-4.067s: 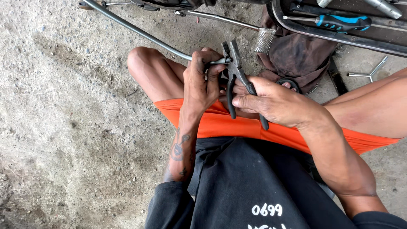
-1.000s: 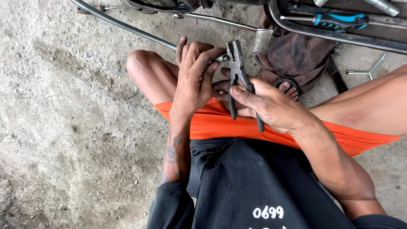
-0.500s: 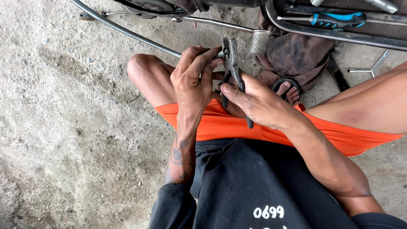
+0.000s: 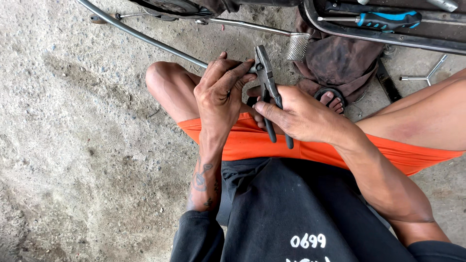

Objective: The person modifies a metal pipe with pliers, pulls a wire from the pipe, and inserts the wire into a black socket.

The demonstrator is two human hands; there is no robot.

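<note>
Underfoot: rough grey concrete floor (image 4: pixel 73 145), pitted and dusty, with darker stained patches toward the left. The person sits on it, knees bent, in orange shorts (image 4: pixel 252 140) and a black shirt (image 4: pixel 291 213). Along the top edge runs a chrome tube (image 4: pixel 145 36) of a motorcycle, and a knurled metal footpeg (image 4: pixel 297 47) sticks out just past the hands. A dark brown rag (image 4: pixel 335 60) lies crumpled behind the peg. A sandalled foot (image 4: pixel 332 99) shows just beside the right hand.

Pliers (image 4: pixel 268 92), dark-handled, stand nearly upright over the lap, head up near the chrome tube, handles pointing down toward the shorts. Right hand (image 4: pixel 303 116) is wrapped about the handles and closed on them. Left hand (image 4: pixel 221 92) is at the plier head, thumb and forefinger pinched together right at the jaws; whatever they pinch is too small to make out.

Against the frame half a second back: the left hand's fingers, then curled loosely over the head, are now drawn in to the jaws, and the pliers sit slightly more upright. Four seconds back both hands were lower and nearer the shorts. The right hand's hold on the handles is unchanged throughout.

Other items: a screwdriver (image 4: pixel 388 19) with a blue and black handle rests in a dark tray (image 4: pixel 388 41) at upper right; a three-armed metal wrench (image 4: pixel 427 75) lies on the floor below it. White printing shows on the shirt's lower hem.
</note>
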